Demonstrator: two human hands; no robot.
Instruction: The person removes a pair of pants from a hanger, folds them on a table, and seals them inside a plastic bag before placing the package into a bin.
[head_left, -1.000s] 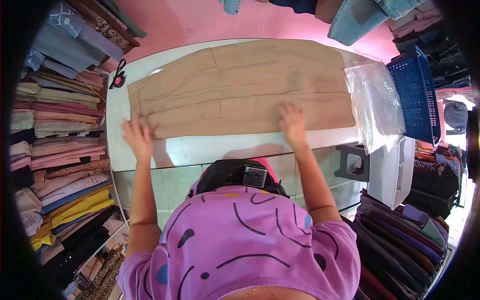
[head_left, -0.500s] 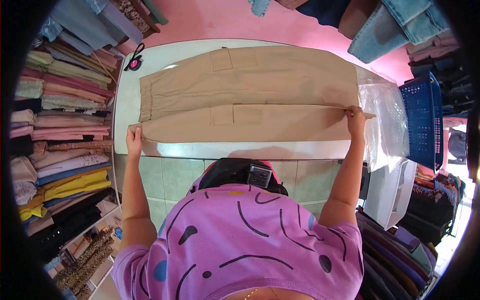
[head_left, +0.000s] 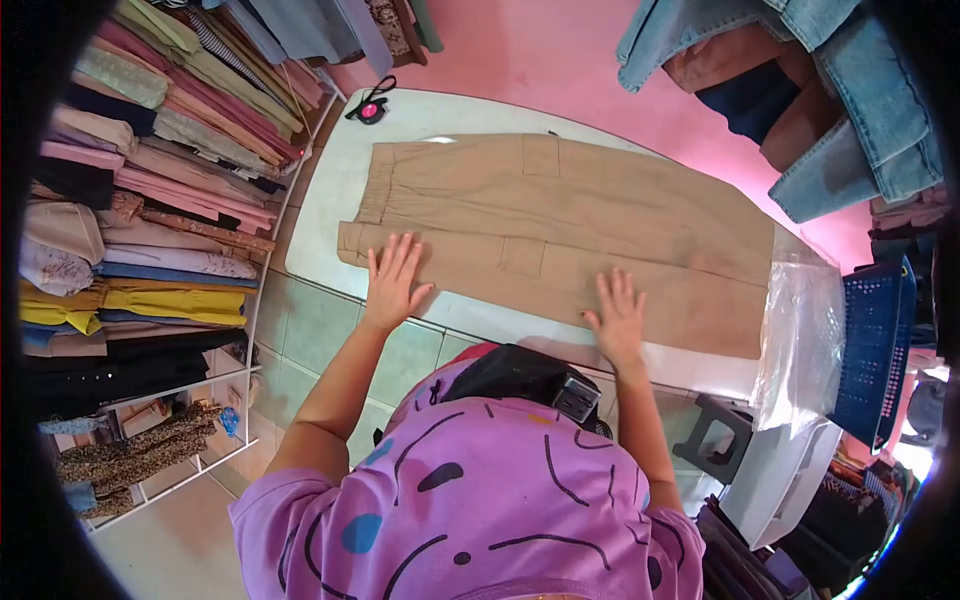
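Tan cargo trousers (head_left: 620, 210) lie stretched out across a white table (head_left: 325, 225), with the gathered waistband on the left and the leg ends on the right. My left hand (head_left: 395, 285) rests flat with its fingers spread on the near edge, close to the waistband. My right hand (head_left: 618, 318) lies open on the near leg, to the right of the lower pocket. Neither hand grips the cloth. A sheet of clear plastic (head_left: 800, 335) hangs over the table's right end, beside the leg ends.
A black cord item with a pink centre (head_left: 369, 112) lies at the table's far left corner. A blue basket (head_left: 868, 350) stands at the right. Shelves of folded clothes (head_left: 180, 225) line the left side. Jeans (head_left: 840, 110) hang at the upper right. A dark stool (head_left: 712, 440) is below the table.
Both hands have let go of the trouser edges and now lie flat on the cloth, closer together. The near leg is laid down smoother. The view has turned.
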